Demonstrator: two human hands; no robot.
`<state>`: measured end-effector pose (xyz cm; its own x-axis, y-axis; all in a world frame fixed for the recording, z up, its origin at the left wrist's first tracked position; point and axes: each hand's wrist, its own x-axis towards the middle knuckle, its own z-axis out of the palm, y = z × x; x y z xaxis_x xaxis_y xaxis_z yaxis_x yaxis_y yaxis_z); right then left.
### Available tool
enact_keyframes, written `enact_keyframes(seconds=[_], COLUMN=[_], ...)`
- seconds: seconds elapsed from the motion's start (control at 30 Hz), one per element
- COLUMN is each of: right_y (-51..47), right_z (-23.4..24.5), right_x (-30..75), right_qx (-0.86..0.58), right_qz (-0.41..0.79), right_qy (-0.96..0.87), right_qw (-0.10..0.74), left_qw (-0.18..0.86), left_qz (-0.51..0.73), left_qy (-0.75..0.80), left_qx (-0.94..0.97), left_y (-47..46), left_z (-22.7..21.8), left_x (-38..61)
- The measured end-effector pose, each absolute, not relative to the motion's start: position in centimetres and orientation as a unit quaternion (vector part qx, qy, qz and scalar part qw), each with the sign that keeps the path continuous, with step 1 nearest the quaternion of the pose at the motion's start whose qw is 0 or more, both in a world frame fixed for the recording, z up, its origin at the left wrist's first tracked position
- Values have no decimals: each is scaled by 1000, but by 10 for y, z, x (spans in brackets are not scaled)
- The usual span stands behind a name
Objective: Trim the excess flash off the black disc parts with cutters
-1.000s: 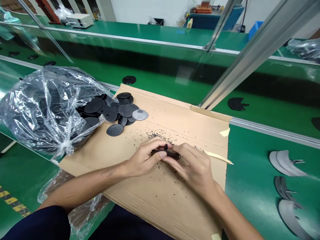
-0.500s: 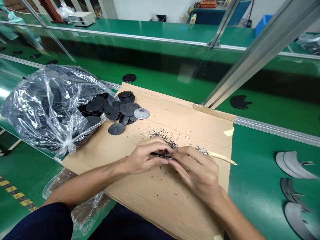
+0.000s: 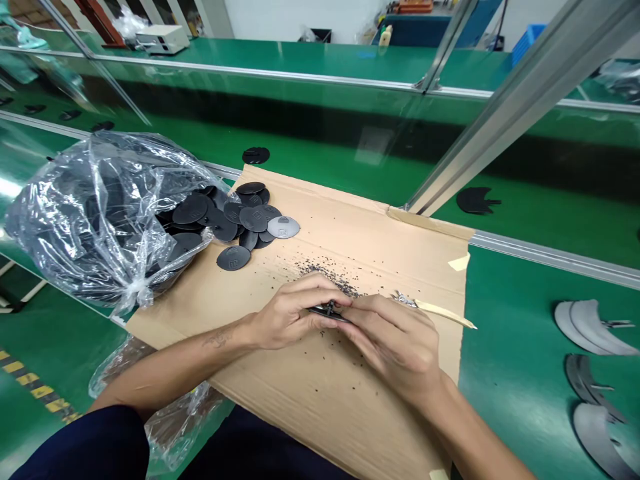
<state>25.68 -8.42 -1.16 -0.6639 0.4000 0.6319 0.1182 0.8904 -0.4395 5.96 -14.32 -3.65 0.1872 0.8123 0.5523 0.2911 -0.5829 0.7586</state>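
Note:
Between my two hands is a thin black plastic disc (image 3: 329, 311), seen nearly edge-on, with a small post standing up from it. My left hand (image 3: 295, 313) pinches its left side between thumb and fingers. On the right edge, my right hand (image 3: 395, 333) closes its fingers round it; its fingertips are partly hidden. Below and beyond them, small black plastic scraps (image 3: 333, 275) lie scattered on the cardboard sheet (image 3: 350, 413). Just past my right hand is a pair of cutters (image 3: 404, 299) with a pale yellow handle.
A clear plastic bag (image 3: 100, 220) of black discs lies at the left, with loose oval discs (image 3: 254, 219) spilling from its mouth. A metal post (image 3: 495, 113) rises behind the cardboard. Curved grey parts (image 3: 595, 327) lie on the green table at the right. A moving-belt-like green strip carries black parts (image 3: 477, 200).
In my hands the disc has tilted and shifted slightly, with more of its upper face showing. The black parts on the green strip have slid a little to the left.

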Motion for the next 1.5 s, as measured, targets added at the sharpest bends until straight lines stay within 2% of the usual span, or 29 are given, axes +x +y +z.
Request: enact_keyframes(seconds=[0.13, 0.27, 0.37, 0.47, 0.73, 1.23, 1.43, 1.5], right_y=[-83, -78, -75, -77, -77, -83, -80, -75], right_z=[-8, -2, 1, 1, -2, -6, -6, -3], right_x=[258, 264, 267, 268, 263, 264, 257, 260], right_qx=[-173, -193, -205, -198, -171, -182, -185, -192], right_qz=[244, 300, 256, 202, 221, 293, 351, 369], right_qy=[-886, -891, -922, -943, -940, -920, -881, -874], right_qw=[355, 281, 208, 172, 195, 186, 259, 250], left_qw=[238, 206, 198, 207, 276, 227, 250, 270], left_qz=[518, 518, 524, 534, 527, 555, 556, 548], left_qy=[385, 378, 382, 388, 384, 390, 389, 414], left_qx=[726, 739, 735, 722, 707, 699, 691, 675], left_y=[-143, -141, -140, -140, -141, -146, -144, -145], left_z=[-39, -39, -38, -38, -38, -36, -34, -35], left_x=[61, 62, 61, 60, 57, 62, 61, 61])
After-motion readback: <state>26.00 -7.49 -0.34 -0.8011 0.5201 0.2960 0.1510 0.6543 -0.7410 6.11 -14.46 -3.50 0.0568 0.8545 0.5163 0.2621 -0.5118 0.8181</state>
